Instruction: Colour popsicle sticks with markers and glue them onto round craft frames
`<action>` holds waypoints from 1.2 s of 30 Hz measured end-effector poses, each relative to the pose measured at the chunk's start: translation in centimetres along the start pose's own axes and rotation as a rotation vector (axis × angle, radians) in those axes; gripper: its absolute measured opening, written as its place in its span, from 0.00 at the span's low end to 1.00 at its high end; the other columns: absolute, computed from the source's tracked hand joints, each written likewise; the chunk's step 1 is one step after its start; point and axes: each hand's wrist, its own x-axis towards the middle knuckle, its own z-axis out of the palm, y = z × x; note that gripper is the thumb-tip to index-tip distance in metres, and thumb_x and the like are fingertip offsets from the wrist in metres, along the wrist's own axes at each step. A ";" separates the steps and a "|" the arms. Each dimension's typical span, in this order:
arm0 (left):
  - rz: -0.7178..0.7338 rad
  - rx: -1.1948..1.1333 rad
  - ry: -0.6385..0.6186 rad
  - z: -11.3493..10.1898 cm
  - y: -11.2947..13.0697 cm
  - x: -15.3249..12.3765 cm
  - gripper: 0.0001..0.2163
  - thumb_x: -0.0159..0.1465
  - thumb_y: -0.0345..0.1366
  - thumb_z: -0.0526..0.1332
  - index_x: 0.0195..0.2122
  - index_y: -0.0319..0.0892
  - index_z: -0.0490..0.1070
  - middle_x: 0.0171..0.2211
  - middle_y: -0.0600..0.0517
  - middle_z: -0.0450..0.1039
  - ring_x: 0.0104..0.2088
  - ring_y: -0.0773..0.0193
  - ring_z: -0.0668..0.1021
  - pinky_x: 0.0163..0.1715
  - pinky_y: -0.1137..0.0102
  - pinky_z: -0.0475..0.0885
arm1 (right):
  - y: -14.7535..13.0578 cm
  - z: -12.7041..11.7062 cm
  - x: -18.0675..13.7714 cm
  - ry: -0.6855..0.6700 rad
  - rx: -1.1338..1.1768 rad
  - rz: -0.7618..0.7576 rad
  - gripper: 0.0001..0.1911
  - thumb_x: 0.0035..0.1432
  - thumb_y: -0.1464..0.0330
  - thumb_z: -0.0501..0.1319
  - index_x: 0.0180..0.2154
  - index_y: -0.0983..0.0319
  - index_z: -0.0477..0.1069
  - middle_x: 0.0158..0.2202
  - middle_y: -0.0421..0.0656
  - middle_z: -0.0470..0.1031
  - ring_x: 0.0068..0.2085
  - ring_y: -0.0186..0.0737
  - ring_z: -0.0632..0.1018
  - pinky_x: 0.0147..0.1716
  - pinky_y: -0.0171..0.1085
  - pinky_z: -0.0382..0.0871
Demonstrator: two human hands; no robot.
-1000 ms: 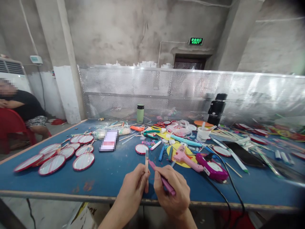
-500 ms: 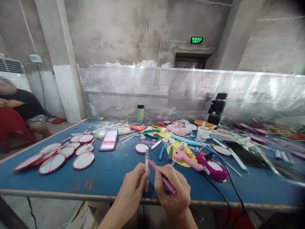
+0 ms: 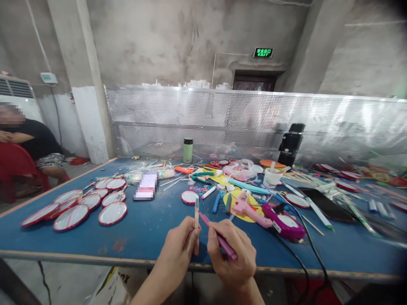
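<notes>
Upright between the fingers of my left hand (image 3: 181,243) is a flat wooden craft stick (image 3: 196,214), its upper part coloured pale blue-grey. My right hand (image 3: 233,250) grips a purple marker pen (image 3: 226,246) like a writing tool, its tip close against the right edge of the stick. Whether tip and stick touch, I cannot tell. Just behind the stick lies a round white disc with a red rim (image 3: 190,197). A pink glue gun (image 3: 251,212) rests on a yellow disc to the right.
Several red-rimmed discs (image 3: 112,213) lie at the left, near a phone (image 3: 146,185). A purple device with cables (image 3: 283,222), a dark phone (image 3: 327,205) and a white cup (image 3: 271,178) are at the right. Behind stand a green bottle (image 3: 188,150) and a black flask (image 3: 291,145).
The view has shifted very slightly. Both hands keep nearly the same pose, with the stick and marker still held close together.
</notes>
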 end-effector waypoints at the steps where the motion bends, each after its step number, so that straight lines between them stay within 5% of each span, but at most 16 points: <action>1: 0.000 0.001 0.000 0.0 0.0 0.0 0.16 0.71 0.46 0.50 0.29 0.44 0.60 0.22 0.59 0.62 0.23 0.69 0.64 0.26 0.74 0.58 | 0.0 0.0 0.0 0.003 -0.002 0.005 0.09 0.57 0.80 0.61 0.38 0.63 0.72 0.27 0.41 0.75 0.27 0.34 0.75 0.30 0.34 0.70; 36: 0.012 0.007 0.003 0.0 0.0 0.0 0.15 0.72 0.45 0.49 0.30 0.43 0.61 0.24 0.58 0.64 0.25 0.69 0.65 0.27 0.74 0.58 | 0.0 0.0 0.3 -0.063 -0.001 -0.009 0.09 0.59 0.79 0.60 0.39 0.62 0.72 0.28 0.41 0.76 0.27 0.36 0.77 0.29 0.35 0.71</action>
